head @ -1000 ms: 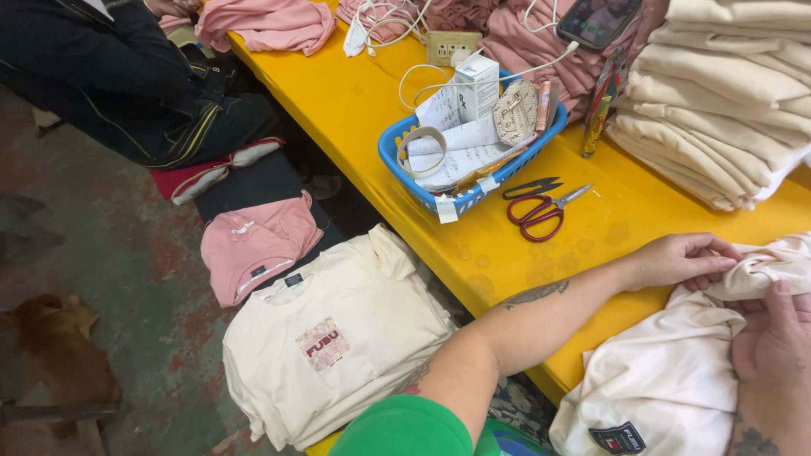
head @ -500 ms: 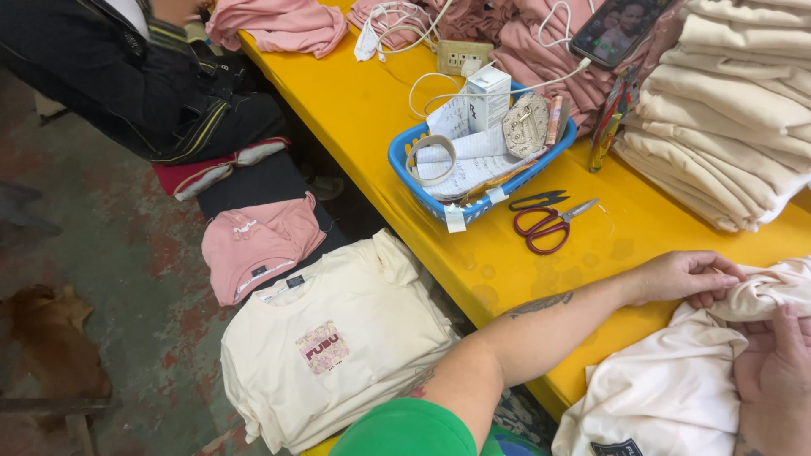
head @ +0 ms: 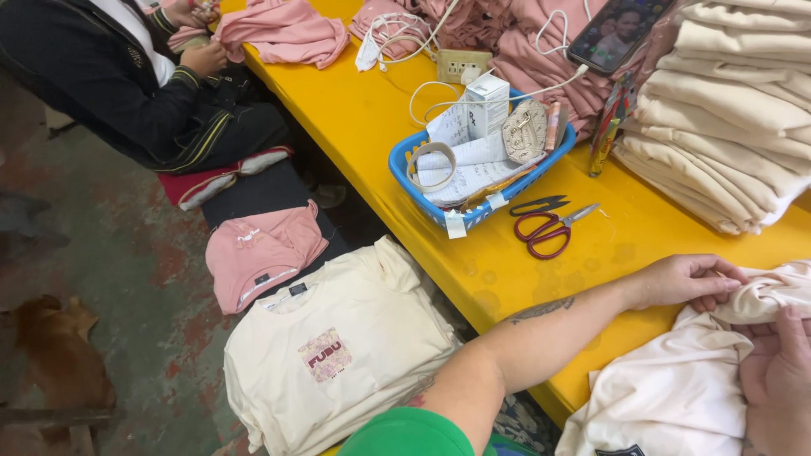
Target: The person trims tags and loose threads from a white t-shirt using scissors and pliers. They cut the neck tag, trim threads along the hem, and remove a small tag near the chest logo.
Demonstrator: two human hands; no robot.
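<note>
A cream garment (head: pixel 684 384) lies bunched on the yellow table (head: pixel 372 127) at the lower right. My left hand (head: pixel 680 281) pinches a gathered fold of it near the top. My right hand (head: pixel 777 376) grips the same cloth from the right edge of the view, partly cut off. Red-handled scissors (head: pixel 549 230) lie on the table just beyond my left hand.
A blue basket (head: pixel 404 165) holds papers, tape and a small box. A tall stack of folded cream garments (head: pixel 735 118) stands at the right. Cream (head: pixel 338 363) and pink (head: pixel 258 253) shirts lie stacked below the table edge. A seated person (head: pixel 127 76) works at the far left. A dog (head: pixel 59 355) lies on the floor.
My head has tilted, so everything sits lower and closer in view. My left hand has shifted slightly along the fold of the cream garment; both hands keep their hold.
</note>
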